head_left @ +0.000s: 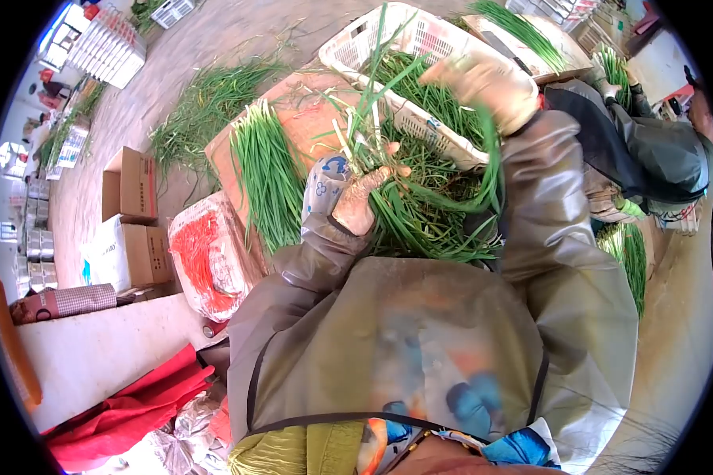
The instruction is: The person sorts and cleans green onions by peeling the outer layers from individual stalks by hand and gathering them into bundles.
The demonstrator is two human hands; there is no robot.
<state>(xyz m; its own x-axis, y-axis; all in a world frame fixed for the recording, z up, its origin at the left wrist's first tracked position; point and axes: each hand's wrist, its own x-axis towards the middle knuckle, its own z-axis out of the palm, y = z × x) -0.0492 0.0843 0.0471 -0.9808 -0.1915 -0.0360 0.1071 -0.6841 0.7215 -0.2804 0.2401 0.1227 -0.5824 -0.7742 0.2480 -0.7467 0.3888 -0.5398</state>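
Note:
My left hand [360, 199] is closed around a small bunch of chives [362, 150], its pale root ends and some leaves sticking up past my fingers. My right hand [495, 91], smeared by motion, is raised over the white plastic crate [420, 119]; whether its fingers hold anything cannot be made out. Long green leaves hang just below it. Loose, tangled chives [428, 214] lie in front of my body, under and beside my left hand. A neat pile of chives [265, 170] with pale ends aligned rests on a board [305, 95] to the left.
Red ties [198, 253] lie on a wrapped pack at the left, near cardboard boxes [139, 186]. More chives [206, 111] are heaped on the floor. Another person [650, 150] sits close on my right. Stacked white crates [107, 47] stand at the far left.

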